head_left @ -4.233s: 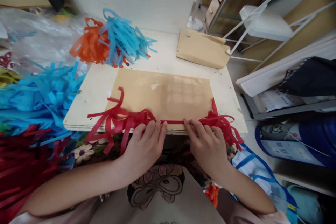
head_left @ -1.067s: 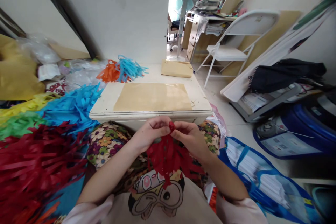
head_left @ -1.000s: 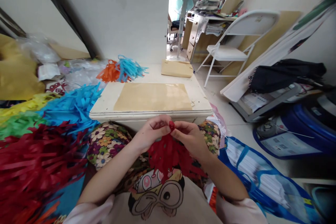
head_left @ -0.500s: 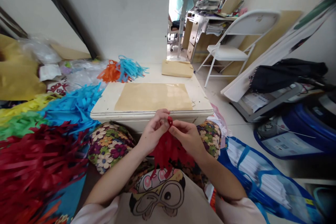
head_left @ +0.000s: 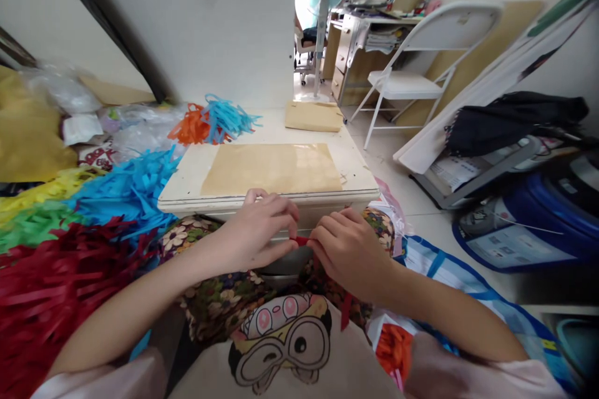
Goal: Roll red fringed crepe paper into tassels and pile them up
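A narrow red strip (head_left: 302, 240) stretches between my two hands over my lap. My left hand (head_left: 262, 227) pinches its left end between thumb and fingertips. Closed around the strip a short way to the right is my right hand (head_left: 350, 252), its knuckles upward. A red tail (head_left: 346, 312) hangs below the right wrist; whether more red material sits behind that hand is hidden. Just beyond the hands stands a low cream table (head_left: 175, 190) with a tan sheet (head_left: 271, 168) lying on it.
Orange strips (head_left: 191, 124) and light-blue strips (head_left: 227, 117) lie on the table's back left, near a brown packet (head_left: 313, 116). Dark-red strips (head_left: 70, 299) and blue strips (head_left: 131, 190) heap at left. Orange material (head_left: 394, 349) is by my right side. A white folding chair (head_left: 407, 84) stands beyond.
The red fringed bunch that hung beneath my hands is out of sight. My hands have moved apart and lower, with a short red strip drawn between them.
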Motion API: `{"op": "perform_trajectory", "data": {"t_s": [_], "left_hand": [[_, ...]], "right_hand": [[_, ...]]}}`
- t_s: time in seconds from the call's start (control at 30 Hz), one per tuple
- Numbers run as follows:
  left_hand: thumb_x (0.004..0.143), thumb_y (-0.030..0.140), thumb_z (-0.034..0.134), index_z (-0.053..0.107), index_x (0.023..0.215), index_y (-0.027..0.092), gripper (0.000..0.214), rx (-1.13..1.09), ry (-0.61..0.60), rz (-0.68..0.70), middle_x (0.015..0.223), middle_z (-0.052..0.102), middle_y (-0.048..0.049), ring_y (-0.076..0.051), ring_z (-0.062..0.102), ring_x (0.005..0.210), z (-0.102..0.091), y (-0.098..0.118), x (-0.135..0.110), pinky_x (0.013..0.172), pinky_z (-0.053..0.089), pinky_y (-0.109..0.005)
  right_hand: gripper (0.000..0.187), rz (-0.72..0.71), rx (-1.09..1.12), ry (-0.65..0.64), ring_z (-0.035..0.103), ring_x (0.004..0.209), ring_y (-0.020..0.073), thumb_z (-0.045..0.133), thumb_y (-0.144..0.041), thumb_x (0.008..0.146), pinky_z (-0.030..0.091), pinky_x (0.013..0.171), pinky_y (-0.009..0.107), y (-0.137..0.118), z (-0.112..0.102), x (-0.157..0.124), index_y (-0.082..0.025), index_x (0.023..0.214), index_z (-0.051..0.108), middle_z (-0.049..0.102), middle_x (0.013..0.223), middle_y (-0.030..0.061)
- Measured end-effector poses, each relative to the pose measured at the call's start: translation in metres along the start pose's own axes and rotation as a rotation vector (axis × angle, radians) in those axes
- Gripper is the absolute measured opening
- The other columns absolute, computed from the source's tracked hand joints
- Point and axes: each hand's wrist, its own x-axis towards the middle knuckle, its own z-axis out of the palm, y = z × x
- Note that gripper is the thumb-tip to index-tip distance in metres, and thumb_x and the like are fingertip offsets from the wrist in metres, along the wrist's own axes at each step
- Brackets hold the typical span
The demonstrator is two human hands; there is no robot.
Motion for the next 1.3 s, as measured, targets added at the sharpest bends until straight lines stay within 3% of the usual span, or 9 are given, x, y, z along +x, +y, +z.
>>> {"op": "perform_trajectory", "data": {"t_s": [0.2, 0.43, 0.6, 0.83, 1.03, 1.13, 1.2, 1.27, 1.3], "left_hand": [[0.078, 0.020, 0.031, 0.050, 0.067, 0.012, 0.023, 0.331, -0.160, -0.007, 0.065, 0.051, -0.0074, -0.018, 0.044, 0.062, 0.004, 0.016, 0.003, 0.061, 0.029, -0.033], [0.077, 0.015, 0.028, 0.044, 0.068, 0.013, 0.019, 0.006, -0.179, -0.141, 0.067, 0.049, -0.0065, -0.015, 0.042, 0.060, 0.015, 0.017, -0.012, 0.053, 0.032, -0.026], [0.071, 0.009, 0.033, 0.043, 0.093, 0.014, 0.025, -0.125, -0.136, -0.170, 0.076, 0.053, -0.0073, -0.019, 0.049, 0.070, 0.025, 0.017, -0.019, 0.058, 0.035, -0.028], [0.059, 0.006, 0.039, 0.039, 0.084, 0.018, 0.027, -0.202, -0.105, -0.236, 0.060, 0.047, 0.0017, -0.013, 0.046, 0.052, 0.039, -0.016, -0.033, 0.045, 0.028, -0.022], [0.060, 0.004, 0.037, 0.037, 0.089, 0.018, 0.033, -0.311, -0.182, -0.328, 0.061, 0.047, 0.0032, -0.011, 0.045, 0.051, 0.018, -0.039, -0.041, 0.045, 0.027, -0.020], [0.063, 0.007, 0.043, 0.043, 0.094, 0.017, 0.032, -0.373, -0.239, -0.334, 0.063, 0.052, 0.0025, -0.010, 0.046, 0.053, -0.006, -0.064, -0.038, 0.046, 0.029, -0.019], [0.063, 0.018, 0.054, 0.050, 0.095, 0.017, 0.033, -0.433, -0.190, -0.349, 0.072, 0.057, 0.0014, -0.010, 0.049, 0.061, -0.030, -0.103, -0.035, 0.052, 0.034, -0.018], [0.060, 0.029, 0.058, 0.058, 0.083, 0.016, 0.026, -0.345, 0.188, -0.559, 0.079, 0.059, 0.0028, -0.010, 0.048, 0.070, -0.055, -0.158, -0.036, 0.063, 0.035, -0.017], [0.069, 0.030, 0.049, 0.057, 0.083, 0.015, 0.022, -0.278, 0.333, -0.662, 0.080, 0.058, 0.0031, -0.011, 0.046, 0.075, -0.065, -0.188, -0.037, 0.069, 0.034, -0.018]], "right_hand": [[0.021, -0.071, -0.272, 0.029, 0.036, 0.055, 0.0170, 0.034, -0.005, 0.069, 0.021, 0.055, 0.031, -0.015, -0.003, -0.001, -0.016, 0.055, 0.046, 0.043, 0.056, 0.0049], [0.014, -0.088, -0.220, -0.035, 0.035, 0.055, 0.0167, 0.040, -0.008, 0.066, 0.021, 0.054, 0.030, -0.020, 0.008, -0.006, -0.016, 0.057, 0.046, 0.043, 0.057, 0.0046], [0.011, -0.079, -0.132, -0.066, 0.037, 0.059, 0.0172, 0.044, -0.012, 0.072, 0.023, 0.056, 0.031, -0.023, 0.029, -0.010, -0.014, 0.063, 0.050, 0.044, 0.061, 0.0038], [0.008, 0.007, 0.260, -0.076, 0.043, 0.069, 0.0170, 0.047, -0.014, 0.075, 0.028, 0.065, 0.031, -0.029, 0.060, 0.009, -0.013, 0.074, 0.054, 0.052, 0.072, 0.0040], [0.012, 0.015, 0.825, -0.112, 0.048, 0.076, 0.0124, 0.049, -0.012, 0.075, 0.029, 0.070, 0.027, -0.026, 0.086, 0.047, -0.017, 0.083, 0.056, 0.058, 0.080, 0.0008], [0.012, 0.052, 0.925, -0.103, 0.049, 0.074, 0.0119, 0.050, -0.010, 0.073, 0.029, 0.069, 0.027, -0.023, 0.097, 0.067, -0.018, 0.079, 0.057, 0.060, 0.076, 0.0001], [0.011, 0.070, 0.928, -0.122, 0.050, 0.069, 0.0114, 0.050, -0.010, 0.073, 0.029, 0.068, 0.027, -0.022, 0.102, 0.077, -0.018, 0.073, 0.058, 0.060, 0.070, -0.0013], [0.013, 0.095, 0.918, -0.156, 0.050, 0.065, 0.0110, 0.048, -0.010, 0.073, 0.030, 0.068, 0.027, -0.020, 0.106, 0.084, -0.019, 0.069, 0.058, 0.060, 0.066, -0.0024], [0.014, 0.107, 0.921, -0.171, 0.050, 0.064, 0.0109, 0.047, -0.010, 0.074, 0.031, 0.067, 0.027, -0.019, 0.107, 0.085, -0.019, 0.069, 0.058, 0.060, 0.066, -0.0023]]}}
